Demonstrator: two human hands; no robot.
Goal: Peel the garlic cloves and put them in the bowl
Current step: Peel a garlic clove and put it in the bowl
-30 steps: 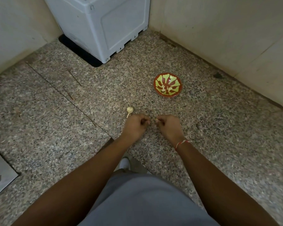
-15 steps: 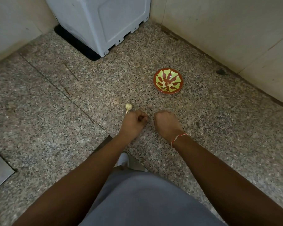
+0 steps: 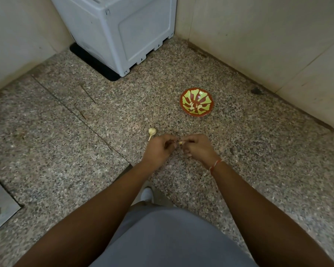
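Nearest the camera are grey trousers and two bare forearms reaching forward over the speckled stone floor (image 3: 258, 151), with a white shoe tip (image 3: 147, 193) showing between them. The left hand (image 3: 158, 149) and the right hand (image 3: 199, 148) meet low over the floor, fingers curled inward, and between their fingertips a small pale garlic clove (image 3: 180, 143) shows; both hands appear to pinch it, the right one more plainly, though the exact finger placement is too small to make out. A red thread is tied around the right wrist. A clove like this is light and firm, with a dry papery skin that tears easily and can be slippery once bare, so it is probably best held at its two ends with the fingertips while a nail lifts the skin from the tip. Just beyond the left hand, touching the floor and almost against the knuckles, lies the remaining garlic bulb (image 3: 152, 132) with its short stalk pointing back toward the person. Farther out and to the right, well apart from the hands, sits the red and green bowl (image 3: 183, 101), with several pale peeled cloves resting at its centre. Beyond that a grey plastic appliance (image 3: 123, 31) stands on a black mat in the corner, against the cream walls.
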